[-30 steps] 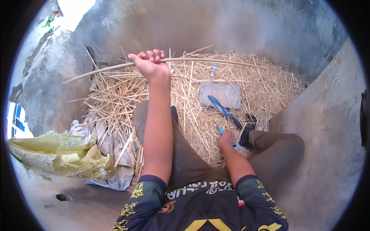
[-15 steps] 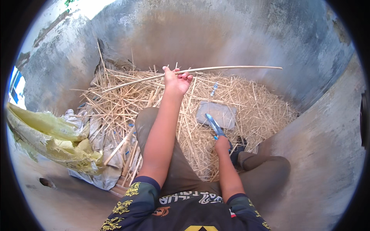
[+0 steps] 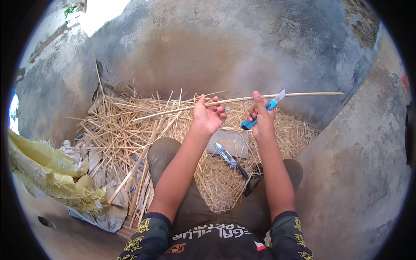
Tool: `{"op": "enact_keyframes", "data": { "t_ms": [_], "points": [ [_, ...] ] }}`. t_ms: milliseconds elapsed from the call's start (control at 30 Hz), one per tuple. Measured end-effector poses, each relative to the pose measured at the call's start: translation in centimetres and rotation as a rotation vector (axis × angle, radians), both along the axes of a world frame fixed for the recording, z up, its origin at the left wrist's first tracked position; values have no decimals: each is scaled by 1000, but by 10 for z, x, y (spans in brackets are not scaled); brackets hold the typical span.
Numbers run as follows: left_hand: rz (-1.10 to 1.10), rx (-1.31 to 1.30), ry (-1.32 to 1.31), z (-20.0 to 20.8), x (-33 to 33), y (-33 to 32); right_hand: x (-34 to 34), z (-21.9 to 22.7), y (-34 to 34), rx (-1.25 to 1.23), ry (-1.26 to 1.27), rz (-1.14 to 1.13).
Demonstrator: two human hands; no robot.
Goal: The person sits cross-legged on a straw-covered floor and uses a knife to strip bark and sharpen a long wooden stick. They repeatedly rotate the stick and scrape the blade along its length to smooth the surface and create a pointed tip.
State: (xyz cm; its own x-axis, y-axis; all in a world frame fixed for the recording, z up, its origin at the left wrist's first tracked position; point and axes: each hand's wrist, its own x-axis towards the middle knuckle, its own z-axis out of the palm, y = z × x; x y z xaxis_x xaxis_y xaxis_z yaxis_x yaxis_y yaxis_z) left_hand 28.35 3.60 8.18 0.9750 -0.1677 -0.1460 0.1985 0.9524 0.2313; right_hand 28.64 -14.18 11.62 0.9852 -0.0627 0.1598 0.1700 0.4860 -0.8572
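Observation:
A long, thin bamboo stick (image 3: 314,94) stretches across in front of me, its right part slightly higher than its left. My left hand (image 3: 208,116) holds it near the middle, palm up with fingers curled round it. My right hand (image 3: 263,121) grips a blue utility knife (image 3: 272,105), whose pale blade points up and right and lies across the stick. The right thumb is up against the stick. Below my hands, a knife with a shiny perforated blade (image 3: 225,154) and a dark handle lies by a flat grey stone block (image 3: 234,143).
Loose bamboo sticks (image 3: 125,119) pile up to the left, and shavings (image 3: 286,130) cover the ground ahead. A torn yellowish sack (image 3: 56,186) stands at the far left. Grey plastered walls (image 3: 208,52) close in around me; my bent legs (image 3: 281,182) lie at either side.
My right hand has risen from beside the perforated knife up to the stick and now shows the utility knife. The stick has shifted right in my left hand's hold.

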Motion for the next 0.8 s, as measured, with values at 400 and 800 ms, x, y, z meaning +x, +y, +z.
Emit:
{"op": "enact_keyframes", "data": {
  "t_ms": [400, 800],
  "points": [
    [651, 1908, -741, 45, -54, -52, 22, -5, -36, -14, -15, -122],
    [320, 2353, -646, 3, -56, 4, 29, 1, -69, 216, -54, 42]
  ]
}}
